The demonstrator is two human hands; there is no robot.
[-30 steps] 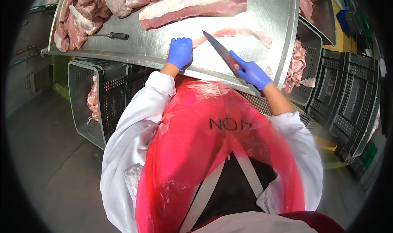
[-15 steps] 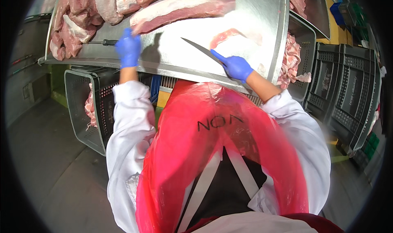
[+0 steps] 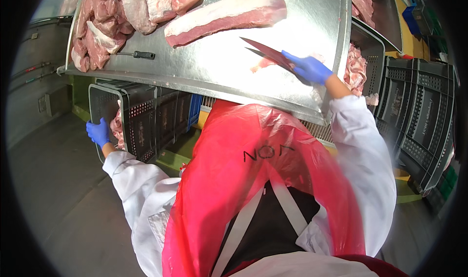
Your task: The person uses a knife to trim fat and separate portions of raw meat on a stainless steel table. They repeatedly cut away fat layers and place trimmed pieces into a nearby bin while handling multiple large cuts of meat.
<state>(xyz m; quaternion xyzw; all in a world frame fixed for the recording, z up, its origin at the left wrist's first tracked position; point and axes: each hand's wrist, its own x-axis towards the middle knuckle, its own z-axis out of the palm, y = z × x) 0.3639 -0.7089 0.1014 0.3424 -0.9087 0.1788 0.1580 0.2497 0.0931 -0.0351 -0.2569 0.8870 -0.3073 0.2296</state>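
My right hand [image 3: 313, 70], in a blue glove, grips a knife [image 3: 265, 49] over the right part of the metal table. Its long blade points to the far left, with a dark shadow below. A small pinkish piece of meat [image 3: 262, 64] lies partly hidden under the blade. Beyond it rests a long slab of meat [image 3: 226, 22] with a pale fatty side. My left hand [image 3: 99, 133], also gloved in blue, is down at the left rim of a dark crate [image 3: 124, 123]. Its fingers look apart with nothing visible in them. Inside the crate are pale meat pieces [image 3: 117, 126].
Meat cuts [image 3: 100, 21] are heaped at the table's [image 3: 185, 65] far left. A black-handled tool [image 3: 144, 55] lies near them. To the right stand a crate of meat trimmings [image 3: 355, 70] and dark perforated crates [image 3: 414, 121].
My left hand has moved from the slab's near end down and left to the crate. My right hand has shifted right with the knife. The view has shifted slightly.
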